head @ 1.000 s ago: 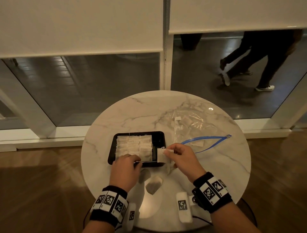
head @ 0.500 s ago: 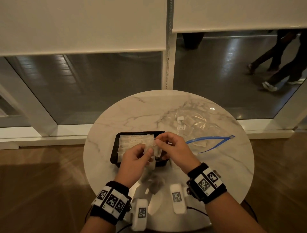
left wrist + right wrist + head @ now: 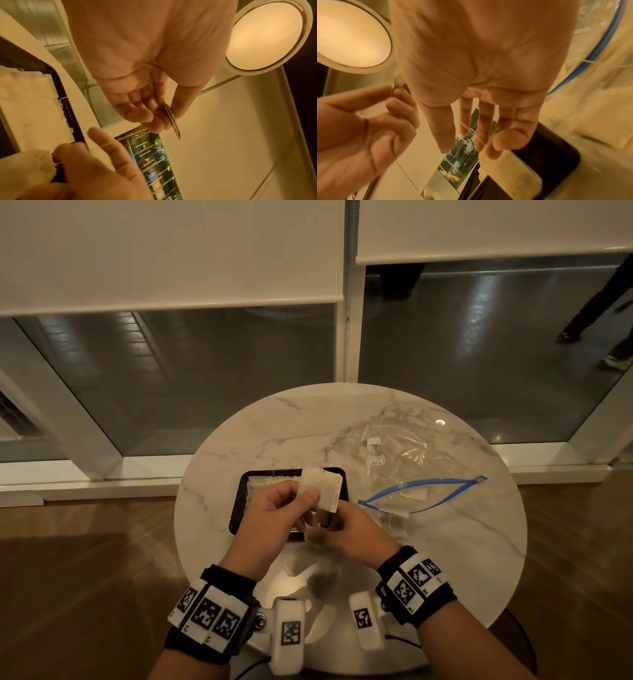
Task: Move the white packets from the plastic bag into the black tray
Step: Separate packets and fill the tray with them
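Observation:
My left hand (image 3: 310, 496) pinches one white packet (image 3: 325, 487) between thumb and fingers and holds it raised over the black tray (image 3: 239, 508). The left wrist view shows this packet (image 3: 175, 127) edge-on in that hand (image 3: 171, 115). Several white packets (image 3: 263, 484) fill the tray. My right hand (image 3: 325, 534) sits lower at the tray's right end, fingers loose, with a thin string across them (image 3: 471, 142). Another packet (image 3: 510, 170) lies under it. The clear plastic bag (image 3: 404, 453) with a blue zip (image 3: 421, 484) lies open to the right and holds a packet (image 3: 414, 493).
The round marble table (image 3: 239, 440) stands against a glass wall. Two loose packets (image 3: 322, 583) lie near its front edge between my wrists. Wooden floor surrounds it. A person's legs (image 3: 596, 309) are beyond the glass at top right.
My left hand left the tray's front edge, took the packet from my right hand and raised it above the tray. My right hand dropped lower.

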A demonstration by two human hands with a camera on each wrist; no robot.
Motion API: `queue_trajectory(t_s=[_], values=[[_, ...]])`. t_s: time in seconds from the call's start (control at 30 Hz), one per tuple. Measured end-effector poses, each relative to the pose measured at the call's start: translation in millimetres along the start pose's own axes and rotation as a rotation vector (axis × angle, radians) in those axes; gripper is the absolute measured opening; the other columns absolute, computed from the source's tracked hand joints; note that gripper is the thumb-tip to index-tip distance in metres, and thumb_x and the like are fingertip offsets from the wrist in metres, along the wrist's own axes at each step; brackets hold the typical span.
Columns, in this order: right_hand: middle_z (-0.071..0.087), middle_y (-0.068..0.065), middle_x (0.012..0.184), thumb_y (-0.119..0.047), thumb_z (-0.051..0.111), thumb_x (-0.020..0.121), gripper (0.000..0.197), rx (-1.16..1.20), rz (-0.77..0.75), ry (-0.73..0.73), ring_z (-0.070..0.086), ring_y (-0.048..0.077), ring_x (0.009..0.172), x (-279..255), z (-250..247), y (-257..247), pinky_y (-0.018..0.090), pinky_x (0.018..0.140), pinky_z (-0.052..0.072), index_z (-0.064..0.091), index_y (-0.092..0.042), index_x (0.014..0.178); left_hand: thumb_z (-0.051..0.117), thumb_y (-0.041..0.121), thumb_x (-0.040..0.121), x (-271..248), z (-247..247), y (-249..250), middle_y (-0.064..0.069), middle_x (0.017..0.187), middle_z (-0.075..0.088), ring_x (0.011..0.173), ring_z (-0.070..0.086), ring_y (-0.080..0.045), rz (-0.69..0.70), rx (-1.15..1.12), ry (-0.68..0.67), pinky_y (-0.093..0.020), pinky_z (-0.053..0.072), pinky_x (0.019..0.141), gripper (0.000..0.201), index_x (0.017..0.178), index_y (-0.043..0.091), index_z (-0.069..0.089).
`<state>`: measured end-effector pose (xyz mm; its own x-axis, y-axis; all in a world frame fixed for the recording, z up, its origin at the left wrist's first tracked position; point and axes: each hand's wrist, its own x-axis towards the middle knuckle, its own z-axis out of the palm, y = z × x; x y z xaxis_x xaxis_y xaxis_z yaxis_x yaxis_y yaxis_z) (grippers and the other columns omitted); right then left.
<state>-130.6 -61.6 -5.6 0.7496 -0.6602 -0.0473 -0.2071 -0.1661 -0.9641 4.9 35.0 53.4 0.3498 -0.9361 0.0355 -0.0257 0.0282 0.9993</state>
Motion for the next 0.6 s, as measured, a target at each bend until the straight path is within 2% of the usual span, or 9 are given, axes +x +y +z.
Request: queue_trajectory(t_s=[0.1, 0.17, 0.23, 0.3, 0.4, 0.47, 0.53, 0.6], values=[[0.067, -0.012, 0.087, -0.026, 0.074, 0.086, 0.018, -0.113, 0.015, -0.048, 0.063, 0.002, 0.080, 1, 6, 5, 0.024, 0.076, 0.052, 0.065, -0.042, 0.084, 0.065, 0.020, 0.094, -2, 2, 12, -0.013, 0.075, 0.068, 0.067, 0.059, -0.021, 0.015, -0.039, -0.027, -0.025, 0.051, 0.062, 0.021, 0.097, 0.001, 0.074], [0.069, -0.009, 0.083, -0.025, 0.072, 0.090, 0.016, -0.172, 0.029, -0.058, 0.065, 0.003, 0.078, 1, 9, 6, 0.026, 0.079, 0.055, 0.069, -0.039, 0.082, 0.066, 0.018, 0.094, -2, 3, 19, -0.012, 0.076, 0.067, 0.067, 0.058, -0.022, 0.031, -0.048, -0.036, -0.025, 0.050, 0.061, 0.017, 0.097, 0.004, 0.075], [0.072, -0.004, 0.084, -0.025, 0.067, 0.094, 0.008, -0.197, 0.055, -0.054, 0.067, 0.007, 0.076, -2, 9, 7, 0.028, 0.078, 0.059, 0.074, -0.029, 0.090, 0.066, 0.016, 0.095, -2, 2, 25, -0.010, 0.077, 0.067, 0.067, 0.059, -0.022, 0.054, -0.053, -0.031, -0.026, 0.049, 0.060, 0.013, 0.095, 0.008, 0.076], [0.072, -0.002, 0.085, -0.027, 0.064, 0.096, 0.010, -0.224, 0.096, -0.035, 0.069, 0.011, 0.076, -5, 3, 8, 0.029, 0.073, 0.060, 0.074, -0.024, 0.097, 0.065, 0.015, 0.094, -3, -1, 30, -0.009, 0.077, 0.068, 0.066, 0.059, -0.022, 0.086, -0.057, -0.006, -0.026, 0.049, 0.058, 0.013, 0.096, 0.009, 0.076], [0.068, -0.010, 0.092, -0.030, 0.064, 0.096, 0.015, -0.275, 0.158, -0.012, 0.067, 0.006, 0.078, -14, -13, 6, 0.020, 0.065, 0.056, 0.071, -0.028, 0.108, 0.066, 0.018, 0.093, -4, -8, 31, -0.011, 0.080, 0.070, 0.066, 0.060, -0.022, 0.106, -0.044, 0.049, -0.026, 0.048, 0.055, 0.014, 0.103, 0.012, 0.075], [0.065, -0.014, 0.100, -0.025, 0.068, 0.093, 0.026, -0.271, 0.199, -0.038, 0.066, 0.004, 0.075, -20, -25, 4, 0.016, 0.061, 0.053, 0.066, -0.030, 0.119, 0.066, 0.019, 0.094, -3, -10, 27, -0.011, 0.083, 0.072, 0.067, 0.062, -0.021, 0.078, 0.015, 0.083, -0.028, 0.047, 0.055, 0.012, 0.102, 0.013, 0.074], [0.065, -0.012, 0.106, -0.016, 0.070, 0.090, 0.041, -0.240, 0.227, -0.041, 0.069, 0.010, 0.069, -23, -35, 1, 0.020, 0.058, 0.056, 0.060, -0.032, 0.126, 0.066, 0.021, 0.095, -2, -10, 19, -0.008, 0.083, 0.074, 0.069, 0.065, -0.018, 0.024, 0.076, 0.099, -0.029, 0.048, 0.056, 0.011, 0.101, 0.014, 0.073], [0.066, -0.006, 0.106, -0.010, 0.068, 0.089, 0.041, -0.178, 0.184, 0.087, 0.070, 0.014, 0.066, -23, -44, -3, 0.027, 0.059, 0.059, 0.062, -0.031, 0.124, 0.067, 0.022, 0.095, -2, -8, 11, -0.007, 0.086, 0.075, 0.071, 0.066, -0.016, -0.036, 0.106, 0.088, -0.030, 0.049, 0.058, 0.010, 0.102, 0.017, 0.073]])
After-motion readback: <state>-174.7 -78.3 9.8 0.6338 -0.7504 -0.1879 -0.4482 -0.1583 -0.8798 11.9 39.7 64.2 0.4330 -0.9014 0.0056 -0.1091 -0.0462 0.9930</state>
